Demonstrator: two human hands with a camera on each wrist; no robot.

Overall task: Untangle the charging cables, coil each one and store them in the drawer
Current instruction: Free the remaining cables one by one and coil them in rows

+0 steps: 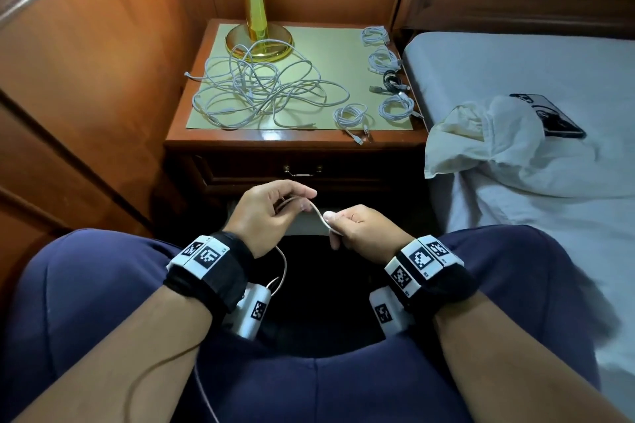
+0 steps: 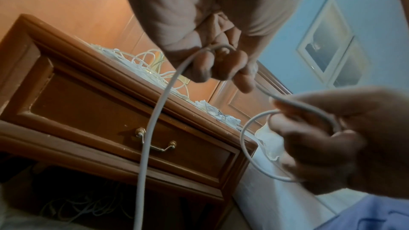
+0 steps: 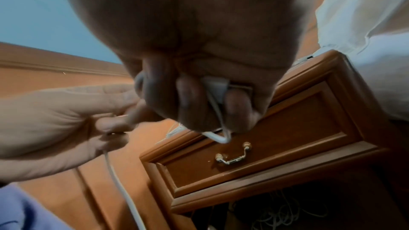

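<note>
White cable (image 1: 318, 213) held over lap, pinched by left hand (image 1: 266, 216) and right hand (image 1: 364, 227), small loop clenched in right fingers (image 2: 294, 128). Tangled cables (image 1: 261, 86) on nightstand (image 1: 192, 139) near left edge; coiled cables (image 1: 388, 79) along right edge. Drawer (image 1: 302, 170) closed.

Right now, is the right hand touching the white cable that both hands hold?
Touching. In the left wrist view the right hand has its fingers curled round a loop of the white cable; the head view shows its thumb pinching it.
</note>
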